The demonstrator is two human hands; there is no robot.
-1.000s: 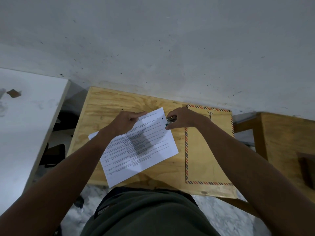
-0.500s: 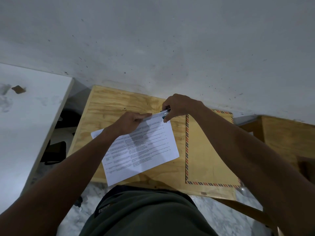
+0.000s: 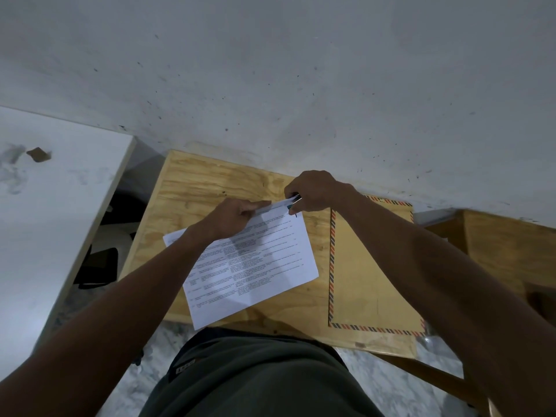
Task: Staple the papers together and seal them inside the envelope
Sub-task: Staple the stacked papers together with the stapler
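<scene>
White printed papers (image 3: 255, 266) lie on the plywood table (image 3: 210, 188), their far edge lifted off the wood. My left hand (image 3: 231, 216) pinches that raised far edge near its middle. My right hand (image 3: 316, 191) is closed around a small stapler (image 3: 294, 201) at the papers' far right corner; only the stapler's metal tip shows past my fingers. A brown envelope (image 3: 367, 272) with a red-and-blue striped border lies flat to the right of the papers, partly under my right forearm.
A grey wall rises directly behind the table. A white tabletop (image 3: 45, 221) stands to the left across a dark gap. Another wooden surface (image 3: 505, 248) sits at the right. My lap is below the table's near edge.
My right hand with the stapler moved from beside the papers' right edge up to their far right corner. The papers' far edge has risen off the table in my left hand.
</scene>
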